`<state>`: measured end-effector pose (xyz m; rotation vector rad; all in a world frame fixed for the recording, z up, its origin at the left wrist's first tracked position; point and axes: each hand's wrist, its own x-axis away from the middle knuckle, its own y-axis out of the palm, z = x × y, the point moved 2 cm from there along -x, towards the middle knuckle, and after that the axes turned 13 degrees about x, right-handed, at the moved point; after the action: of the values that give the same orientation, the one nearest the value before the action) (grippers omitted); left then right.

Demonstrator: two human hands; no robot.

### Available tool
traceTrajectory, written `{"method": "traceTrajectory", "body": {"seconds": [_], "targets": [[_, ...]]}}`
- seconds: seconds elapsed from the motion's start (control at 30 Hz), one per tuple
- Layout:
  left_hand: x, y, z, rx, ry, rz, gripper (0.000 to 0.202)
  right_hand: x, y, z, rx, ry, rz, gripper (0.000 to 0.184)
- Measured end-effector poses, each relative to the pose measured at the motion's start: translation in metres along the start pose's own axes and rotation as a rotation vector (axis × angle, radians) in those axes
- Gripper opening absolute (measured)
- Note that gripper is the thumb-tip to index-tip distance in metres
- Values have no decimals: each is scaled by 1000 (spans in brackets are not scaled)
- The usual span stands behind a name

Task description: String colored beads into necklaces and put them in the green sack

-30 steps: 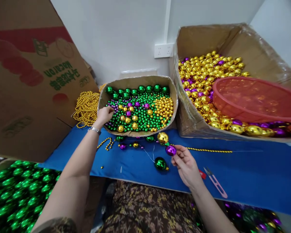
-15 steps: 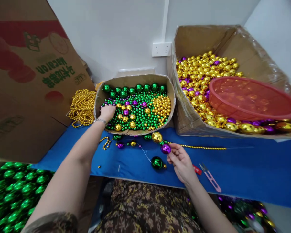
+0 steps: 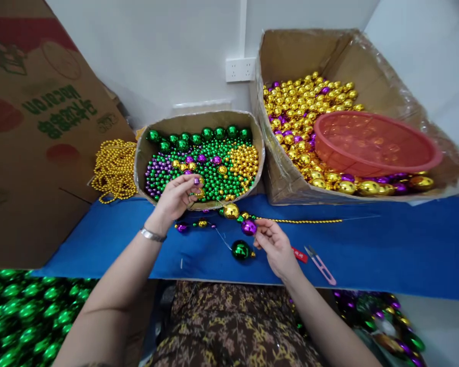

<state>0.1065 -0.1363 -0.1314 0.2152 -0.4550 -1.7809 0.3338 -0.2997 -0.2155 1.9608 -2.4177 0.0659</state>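
Note:
My left hand (image 3: 179, 196) is raised over the front edge of the bead box (image 3: 141, 176), pinching a small purple bead (image 3: 196, 181) between thumb and fingertips. Between the thumb and fingers of my right hand (image 3: 274, 245) is a shiny purple ball (image 3: 249, 227) on a string. Beside it hang a gold ball (image 3: 231, 211) and small green beads. A big green ball (image 3: 240, 250) lies just below, with thin thread running up to its left. Inside the box are small green, purple and gold beads, with larger green balls along the back.
A large carton (image 3: 286, 178) of gold and purple balls holds a red basket (image 3: 375, 165). Pink thread snips (image 3: 321, 266) lie on the blue cloth (image 3: 367, 255). Looped gold bead strings (image 3: 115, 168) sit beside a tall carton (image 3: 26, 193). Green balls (image 3: 26, 311) fill the lower left.
My left hand has come up out of the bead box toward the right, now with a small purple bead in its fingertips. My right hand keeps its hold on the purple ball. The view has shifted.

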Motion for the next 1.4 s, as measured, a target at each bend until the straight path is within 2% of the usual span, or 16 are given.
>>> {"method": "traceTrajectory", "body": {"seconds": [0.1,0.27,0.57,0.63,0.77,0.93,1.03,1.13,1.2,1.3,1.4], "targets": [[18,18,-16,156,-99,-63,24,1,0,-3,10,-11,20,32],[27,25,-32,216,-171,-105,24,3,-3,-3,33,-32,44,29],[33,29,-31,134,-168,-122,26,0,-7,1,80,-40,50,31],[34,28,-28,21,-102,-129,27,0,-8,3,110,-60,62,31],[36,31,-29,-347,71,-202,29,-2,-12,14,225,-112,83,30],[36,34,-58,-502,162,-280,26,-11,-15,40,411,-64,37,24],[37,39,-72,-581,260,-310,24,-12,-19,47,641,-88,-20,27],[40,49,-70,-713,372,-346,22,-11,-23,35,936,-185,-41,31],[43,60,-58,-775,461,-369,20,-11,-24,16,1014,-265,0,30],[44,81,-33,-772,606,-414,16,-14,-19,-17,912,-412,22,30],[43,100,-9,-741,683,-434,15,-19,-10,-37,828,-524,-23,28]]}}
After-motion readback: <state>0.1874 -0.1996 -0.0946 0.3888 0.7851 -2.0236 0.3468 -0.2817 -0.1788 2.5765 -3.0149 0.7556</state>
